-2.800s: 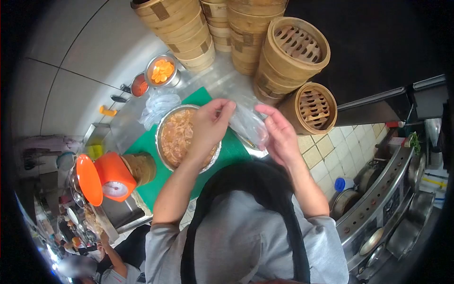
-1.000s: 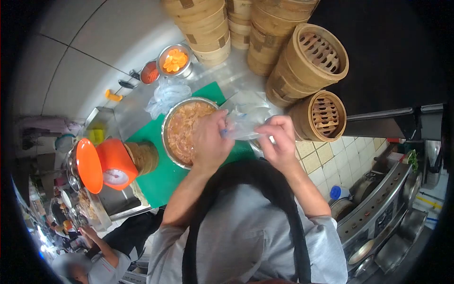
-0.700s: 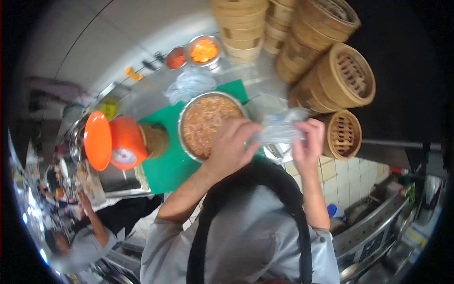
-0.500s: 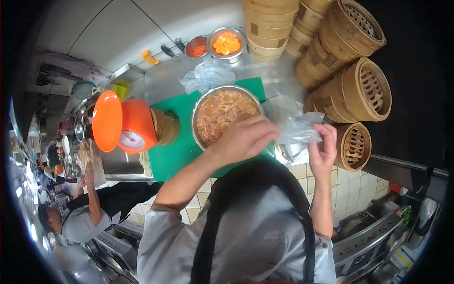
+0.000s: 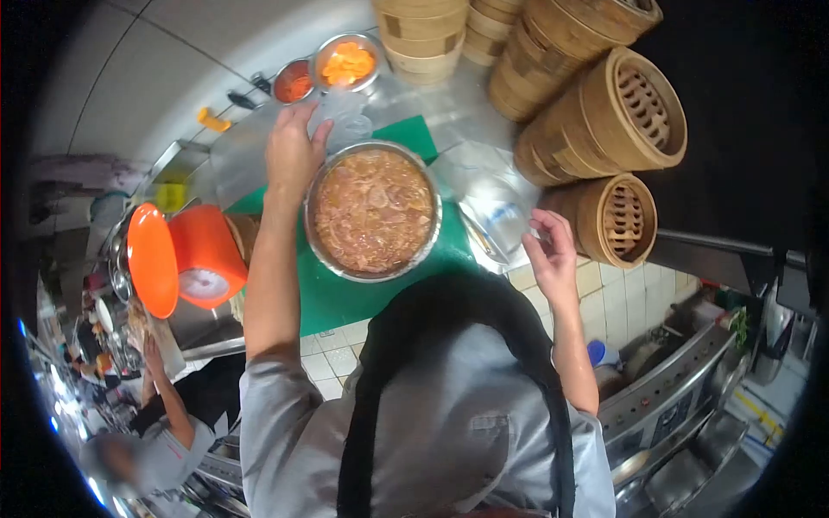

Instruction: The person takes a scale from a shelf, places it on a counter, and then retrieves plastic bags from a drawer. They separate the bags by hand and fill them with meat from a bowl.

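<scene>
A metal bowl of meat in sauce (image 5: 373, 211) sits on the green cutting board (image 5: 332, 302). Up and to the left of it, my left hand (image 5: 295, 148) touches or grips the crumpled clear plastic bag (image 5: 347, 116); whether its fingertips close on the plastic is unclear. My right hand (image 5: 553, 244) is raised at the right with fingers apart and nothing in it. It is nearest to clear plastic bags (image 5: 492, 186) lying on the metal counter beside the board.
Stacked bamboo steamers (image 5: 596, 121) stand at the right and back. Bowls of orange slices (image 5: 347, 62) and red shreds (image 5: 294, 84) are by the wall. An orange scale (image 5: 205, 255) is at the left, with a co-worker (image 5: 173, 440) beyond it.
My left hand has moved from over the bowl to the plastic at the upper left. The clear bag that was at my right hand is no longer there. The whole view has shifted.
</scene>
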{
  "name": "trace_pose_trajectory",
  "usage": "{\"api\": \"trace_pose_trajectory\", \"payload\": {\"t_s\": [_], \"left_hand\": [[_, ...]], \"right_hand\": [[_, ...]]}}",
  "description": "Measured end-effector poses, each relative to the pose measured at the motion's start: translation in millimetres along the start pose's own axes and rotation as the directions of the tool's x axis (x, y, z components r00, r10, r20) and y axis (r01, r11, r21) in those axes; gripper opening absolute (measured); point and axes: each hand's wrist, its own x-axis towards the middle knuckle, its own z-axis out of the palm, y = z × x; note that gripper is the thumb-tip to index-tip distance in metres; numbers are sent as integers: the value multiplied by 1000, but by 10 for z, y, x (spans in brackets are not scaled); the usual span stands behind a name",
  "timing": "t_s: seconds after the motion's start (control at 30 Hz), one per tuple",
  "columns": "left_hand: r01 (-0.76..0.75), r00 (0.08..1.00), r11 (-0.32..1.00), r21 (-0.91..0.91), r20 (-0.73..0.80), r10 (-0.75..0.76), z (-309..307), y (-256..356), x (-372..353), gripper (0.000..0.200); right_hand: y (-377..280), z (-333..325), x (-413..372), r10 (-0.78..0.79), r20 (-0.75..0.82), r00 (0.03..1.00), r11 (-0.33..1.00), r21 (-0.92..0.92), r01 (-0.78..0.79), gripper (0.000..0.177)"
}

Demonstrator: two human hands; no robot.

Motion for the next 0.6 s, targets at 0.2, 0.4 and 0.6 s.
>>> {"api": "trace_pose_trajectory", "payload": {"t_s": [0.2,0.4,0.6], "left_hand": [[-319,875,923,-216,306,375,341,1351,-315,35],[-567,613,823,-21,657,439,951,1614,-326,22],[186,830,835,-518,538,148,573,1770,-42,19]], "right_hand": [[108,84,-118,63,15,998,997,39,-63,33],[-18,1,-108,32,13,999,999,28,-32,30],[2,-68,-87,47,38,998,993,109,-51,28]]}}
